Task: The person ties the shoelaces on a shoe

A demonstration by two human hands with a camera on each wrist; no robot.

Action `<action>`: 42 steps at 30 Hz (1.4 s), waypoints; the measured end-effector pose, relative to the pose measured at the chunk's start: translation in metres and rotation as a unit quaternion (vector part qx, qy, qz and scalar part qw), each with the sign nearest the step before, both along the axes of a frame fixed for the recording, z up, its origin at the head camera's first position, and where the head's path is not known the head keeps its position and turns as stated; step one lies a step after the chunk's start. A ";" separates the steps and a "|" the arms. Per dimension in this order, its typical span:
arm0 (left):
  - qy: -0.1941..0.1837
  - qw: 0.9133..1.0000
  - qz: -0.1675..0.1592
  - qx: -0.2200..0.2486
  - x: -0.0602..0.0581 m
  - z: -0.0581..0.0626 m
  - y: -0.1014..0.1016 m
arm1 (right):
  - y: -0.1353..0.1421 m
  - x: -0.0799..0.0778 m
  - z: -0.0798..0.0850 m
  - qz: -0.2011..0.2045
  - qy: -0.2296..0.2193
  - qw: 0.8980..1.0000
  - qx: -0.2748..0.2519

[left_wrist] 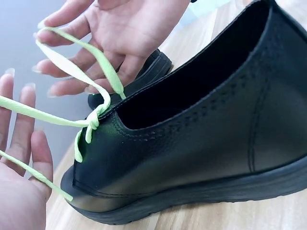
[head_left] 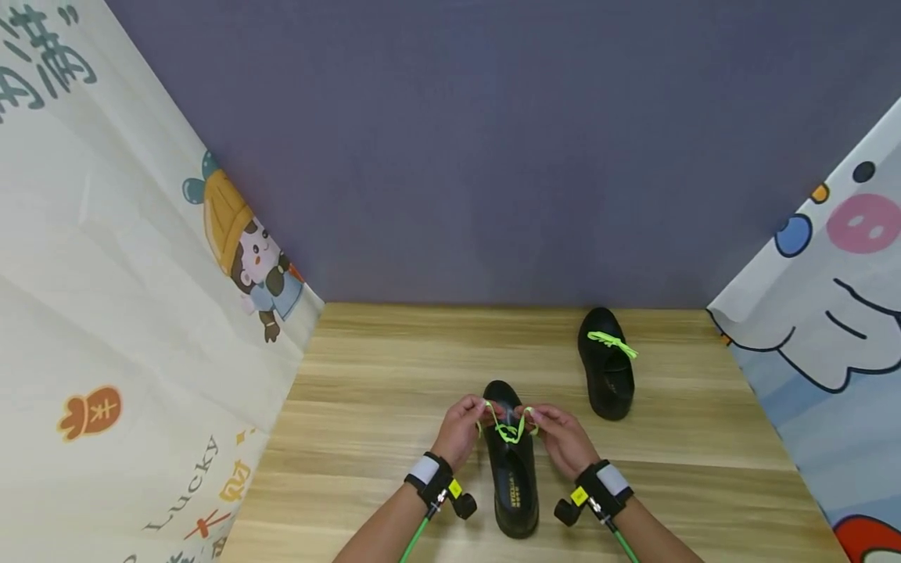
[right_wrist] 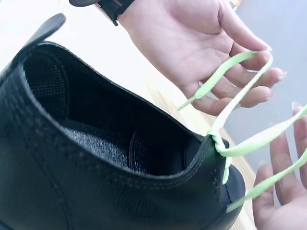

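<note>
A black shoe [head_left: 515, 520] stands on the wooden surface with its toe pointing away from me. Its bright green shoelace [head_left: 508, 435] is crossed in a knot at the front of the opening. My left hand [head_left: 459, 428] pinches one lace end between thumb and index finger, to the left of the shoe. On the other side, my right hand [head_left: 565, 439] pinches the other end. Both ends rise from the knot [left_wrist: 92, 120] in a V, and their tips dangle below the fingers. The left fingertips lie outside the left wrist view, but the right wrist view shows their pinch.
A second black shoe [head_left: 611, 391], with its green lace [head_left: 612, 342] tied, stands farther back to the right. Behind the wooden surface [head_left: 394, 352] rises a grey-purple panel [head_left: 450, 156]. Printed white sheets flank it at left [head_left: 141, 313] and right [head_left: 809, 328].
</note>
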State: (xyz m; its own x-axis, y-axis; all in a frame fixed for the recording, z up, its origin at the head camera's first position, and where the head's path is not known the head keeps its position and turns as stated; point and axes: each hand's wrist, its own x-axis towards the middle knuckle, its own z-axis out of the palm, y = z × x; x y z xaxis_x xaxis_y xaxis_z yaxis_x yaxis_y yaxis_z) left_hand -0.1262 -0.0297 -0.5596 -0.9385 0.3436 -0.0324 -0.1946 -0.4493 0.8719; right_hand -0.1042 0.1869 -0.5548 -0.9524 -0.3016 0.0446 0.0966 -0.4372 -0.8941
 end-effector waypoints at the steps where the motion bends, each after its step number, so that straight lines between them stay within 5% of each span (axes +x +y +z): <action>1: -0.001 1.000 -0.001 0.003 0.000 0.000 0.000 | -0.001 0.000 0.000 -0.004 -0.001 1.000 0.000; 14: -0.017 1.000 0.004 -0.012 -0.001 0.000 0.007 | -0.009 0.000 0.000 -0.018 -0.024 1.000 0.007; 19: -0.019 1.000 0.009 -0.014 -0.002 0.001 0.008 | -0.014 -0.002 0.000 -0.055 -0.055 0.997 0.029; 31: -0.053 0.991 0.101 -0.073 -0.002 -0.001 0.020 | -0.031 -0.001 -0.004 -0.110 -0.105 0.988 0.016; 42: -0.046 0.991 0.097 -0.074 -0.001 -0.004 0.023 | -0.037 -0.006 -0.006 -0.150 -0.111 0.980 0.065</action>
